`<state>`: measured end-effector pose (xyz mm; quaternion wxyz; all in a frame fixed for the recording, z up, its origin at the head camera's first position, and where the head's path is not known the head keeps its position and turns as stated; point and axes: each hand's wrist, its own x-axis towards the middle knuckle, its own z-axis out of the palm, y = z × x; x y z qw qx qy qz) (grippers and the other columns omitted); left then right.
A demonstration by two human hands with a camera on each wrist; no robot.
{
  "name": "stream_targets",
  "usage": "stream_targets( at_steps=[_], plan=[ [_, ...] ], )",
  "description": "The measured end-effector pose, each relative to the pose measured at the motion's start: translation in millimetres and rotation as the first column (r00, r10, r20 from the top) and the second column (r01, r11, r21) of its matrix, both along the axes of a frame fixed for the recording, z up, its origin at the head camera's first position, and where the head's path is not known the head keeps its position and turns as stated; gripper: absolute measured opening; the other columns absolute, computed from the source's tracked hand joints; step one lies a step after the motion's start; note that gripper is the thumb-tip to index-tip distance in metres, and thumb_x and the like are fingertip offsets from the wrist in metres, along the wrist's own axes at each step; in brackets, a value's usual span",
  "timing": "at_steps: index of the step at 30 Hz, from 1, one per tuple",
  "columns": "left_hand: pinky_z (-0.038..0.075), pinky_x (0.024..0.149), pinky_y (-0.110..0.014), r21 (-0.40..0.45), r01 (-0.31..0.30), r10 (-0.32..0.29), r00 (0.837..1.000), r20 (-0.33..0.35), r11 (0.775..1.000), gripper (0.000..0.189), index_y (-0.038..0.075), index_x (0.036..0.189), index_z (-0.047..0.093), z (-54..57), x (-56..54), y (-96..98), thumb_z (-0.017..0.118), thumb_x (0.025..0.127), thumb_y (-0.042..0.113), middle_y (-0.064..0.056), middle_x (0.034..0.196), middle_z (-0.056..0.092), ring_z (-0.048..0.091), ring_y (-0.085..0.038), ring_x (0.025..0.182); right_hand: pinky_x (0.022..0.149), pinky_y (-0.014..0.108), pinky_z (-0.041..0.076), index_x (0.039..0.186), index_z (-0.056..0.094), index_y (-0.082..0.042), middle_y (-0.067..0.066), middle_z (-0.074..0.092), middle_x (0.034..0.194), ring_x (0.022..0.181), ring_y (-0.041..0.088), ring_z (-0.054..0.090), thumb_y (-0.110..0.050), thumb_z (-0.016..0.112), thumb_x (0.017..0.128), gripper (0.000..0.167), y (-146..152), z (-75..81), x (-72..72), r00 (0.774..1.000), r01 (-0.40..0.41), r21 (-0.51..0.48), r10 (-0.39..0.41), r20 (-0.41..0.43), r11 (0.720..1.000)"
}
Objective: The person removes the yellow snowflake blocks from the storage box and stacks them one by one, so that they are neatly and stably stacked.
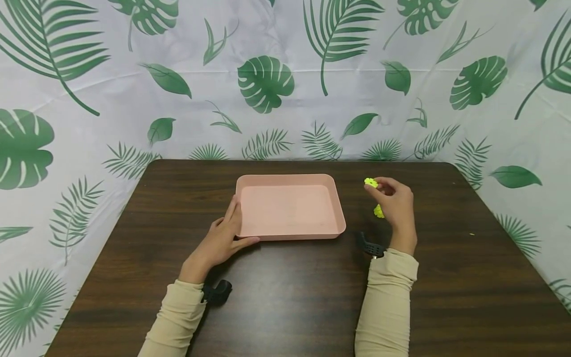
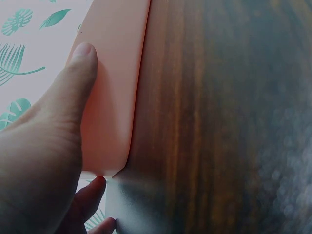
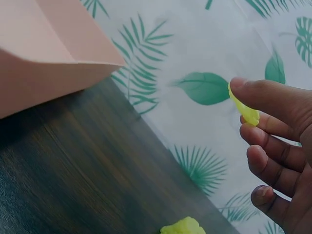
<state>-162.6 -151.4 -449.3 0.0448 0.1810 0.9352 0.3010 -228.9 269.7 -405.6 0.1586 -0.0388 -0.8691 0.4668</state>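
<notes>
My left hand [image 1: 221, 236] lies at the near left corner of a pink rectangular tray [image 1: 290, 237]. Its thumb is stretched along the tray's front wall, and its fingers lie straight against the left side. To the right of the tray, my right hand [image 1: 398, 203] pinches a small, thin, bright yellow piece with a scalloped, flower-like edge [image 1: 371, 183]. Thumb and index finger grip it above the table, while the other fingers curl loosely in the right wrist view. A second yellow piece [image 1: 378, 211] sits on the table below that hand, partly covered by it in the head view.
The dark wooden table [image 1: 285, 307] ends at the back against a white cloth with green leaves [image 1: 285, 134]. Black straps [image 1: 217, 292] circle both wrists. A tiny pale speck [image 1: 472, 234] lies on the right side of the table.
</notes>
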Motion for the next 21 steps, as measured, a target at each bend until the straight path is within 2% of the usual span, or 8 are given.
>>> stream_targets(
  at_steps=[11,21],
  plan=[
    [0.017,0.118,-0.069,0.0,-0.005,0.005,1.0,0.004,1.0,0.109,-0.007,0.162,0.001,-1.9,0.5,2.1,0.069,0.098,0.049,-0.02,0.171,-0.012,0.002,-0.032,0.159,0.066,0.015,0.044,0.123,0.072,0.001,0.01,0.061,0.1,0.088,0.014,0.053,-0.035,0.078,0.095,0.046,15,-5.4,6.0,0.999,0.045,0.002,-0.045,0.008,0.999],
    [0.016,0.118,-0.069,0.005,-0.006,0.006,1.0,-0.007,1.0,0.108,-0.007,0.162,0.003,-2.5,1.2,2.5,0.069,0.097,0.048,-0.019,0.171,-0.011,0.005,-0.033,0.159,0.068,0.019,0.043,0.122,0.072,0.002,0.01,0.063,0.102,0.087,0.013,0.053,-0.033,0.077,0.095,0.046,25,-11.4,10.8,0.996,0.087,0.004,-0.087,0.029,0.996]
  ],
)
